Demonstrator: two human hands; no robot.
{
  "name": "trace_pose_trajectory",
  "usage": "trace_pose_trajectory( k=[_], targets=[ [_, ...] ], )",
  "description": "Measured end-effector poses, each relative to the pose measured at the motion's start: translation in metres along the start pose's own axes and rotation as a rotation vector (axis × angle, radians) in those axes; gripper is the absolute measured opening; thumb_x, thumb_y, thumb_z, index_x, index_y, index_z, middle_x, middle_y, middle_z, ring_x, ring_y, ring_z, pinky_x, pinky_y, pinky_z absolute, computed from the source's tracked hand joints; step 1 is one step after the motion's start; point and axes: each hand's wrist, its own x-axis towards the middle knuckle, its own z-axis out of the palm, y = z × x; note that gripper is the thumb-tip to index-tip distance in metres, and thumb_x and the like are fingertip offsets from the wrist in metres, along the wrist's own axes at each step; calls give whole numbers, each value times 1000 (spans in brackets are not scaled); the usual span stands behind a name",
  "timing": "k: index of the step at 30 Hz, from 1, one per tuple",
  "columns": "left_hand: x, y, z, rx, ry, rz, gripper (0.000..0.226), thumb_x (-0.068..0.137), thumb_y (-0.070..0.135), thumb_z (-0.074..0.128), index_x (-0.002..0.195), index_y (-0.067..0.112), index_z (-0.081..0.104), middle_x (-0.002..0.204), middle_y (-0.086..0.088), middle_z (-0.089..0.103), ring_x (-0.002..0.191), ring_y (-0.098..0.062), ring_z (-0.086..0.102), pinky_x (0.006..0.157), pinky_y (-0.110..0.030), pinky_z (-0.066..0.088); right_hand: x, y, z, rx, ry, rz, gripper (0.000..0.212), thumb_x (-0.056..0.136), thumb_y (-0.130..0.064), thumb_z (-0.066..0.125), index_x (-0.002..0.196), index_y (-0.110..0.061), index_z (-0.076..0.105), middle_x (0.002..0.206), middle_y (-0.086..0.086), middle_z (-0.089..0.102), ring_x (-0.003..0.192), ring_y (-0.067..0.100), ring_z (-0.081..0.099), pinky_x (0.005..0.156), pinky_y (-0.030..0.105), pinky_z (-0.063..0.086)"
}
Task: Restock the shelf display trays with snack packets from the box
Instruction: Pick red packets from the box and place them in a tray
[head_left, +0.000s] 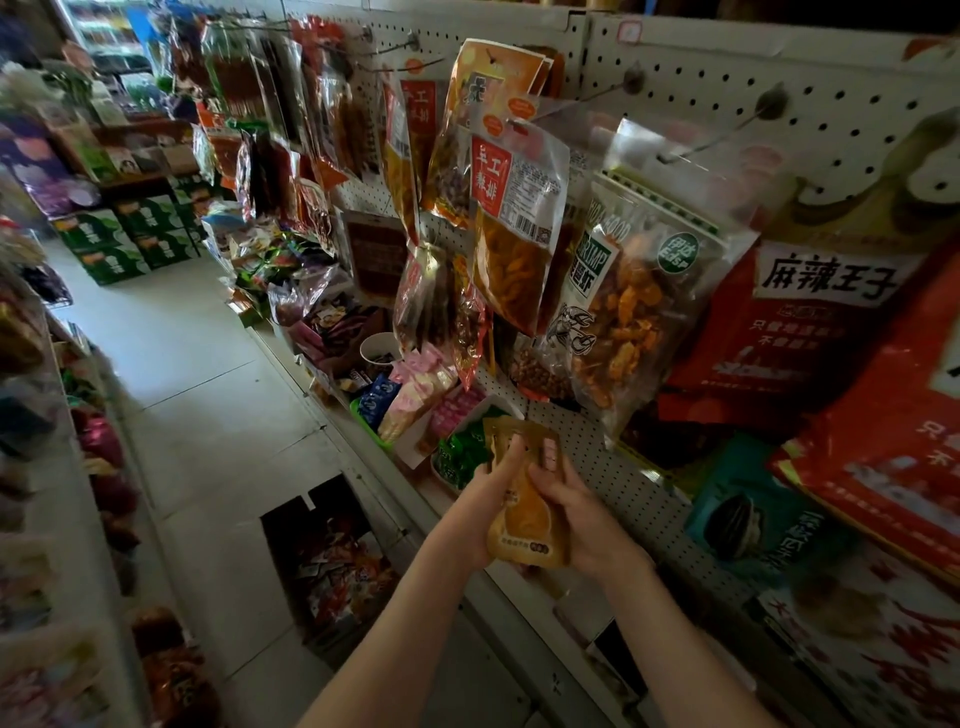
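Both my hands hold a small stack of yellow-orange snack packets (527, 512) upright in front of the shelf. My left hand (480, 501) grips the stack from the left, thumb along its front. My right hand (574, 506) grips it from the right, fingers curled over the top packet. Just beyond the packets sits a white display tray (475, 413) holding green packets (460, 452). On the floor below stands an open dark cardboard box (332, 566) full of red and white snack packets.
Bagged snacks hang on pegboard hooks (519, 208) above the tray. More trays with pink and blue packets (410, 389) line the shelf to the left. Big red bags (810, 322) fill the right. Another shelf (47, 519) borders the tiled aisle on the left.
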Motion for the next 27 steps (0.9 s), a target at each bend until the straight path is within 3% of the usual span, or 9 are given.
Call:
trace_pose_trajectory(
  k=[4,6,8,10,16,19,22,24,27],
  targets=[
    [4,-2,1,154,79,46,82,65,67,72,130,24,47,119,-8,67,100,-27,70,89,-46,56,3,5,-2,-24,3,6,84,82,-33,71,149,-37,20,130,8,60,112,30,63,97,53,48],
    [7,0,1,321,160,69,93,56,75,72,129,22,50,116,-5,67,98,-22,70,89,-43,56,1,3,-3,-28,38,-16,67,86,-27,66,145,-24,35,120,10,67,105,30,66,90,48,53],
    [9,0,2,405,274,117,78,66,68,72,122,18,50,111,-3,67,96,-20,69,88,-42,57,-3,2,-1,-9,60,-38,44,90,-17,61,133,-15,50,111,12,70,100,31,68,82,44,55],
    [11,-1,4,445,342,139,64,76,62,67,118,18,48,111,-3,64,98,-20,66,90,-42,55,-4,4,-1,8,70,-52,37,93,-15,58,129,-15,53,110,13,70,99,32,68,79,43,56],
    [6,-2,19,506,245,159,66,78,56,69,125,20,40,113,2,61,101,-16,63,85,-34,56,1,7,-8,-27,118,-20,53,95,-56,36,131,-21,54,118,11,67,107,30,66,92,48,52],
    [7,-3,14,643,212,179,53,76,41,78,114,25,45,108,5,62,96,-12,64,80,-30,57,0,14,-14,-16,84,25,60,94,-63,26,127,-23,58,118,9,68,108,28,65,91,47,51],
    [8,-2,0,809,176,179,58,74,38,78,120,26,45,113,5,62,99,-13,63,83,-32,57,-2,16,-20,-192,59,5,49,88,-48,53,131,-26,51,120,2,66,111,24,62,89,40,50],
    [10,-5,-10,925,131,152,80,72,41,78,138,24,36,121,5,60,105,-14,61,89,-35,55,1,12,-31,-381,105,-32,68,81,-31,70,140,-25,38,126,0,58,116,22,56,94,37,47],
    [14,-9,-21,1107,57,145,88,77,40,76,147,26,24,131,2,55,112,-17,57,92,-31,50,6,-7,-44,-654,65,-15,69,81,-17,74,139,-28,37,120,-7,50,114,17,52,87,26,46]
  ],
)
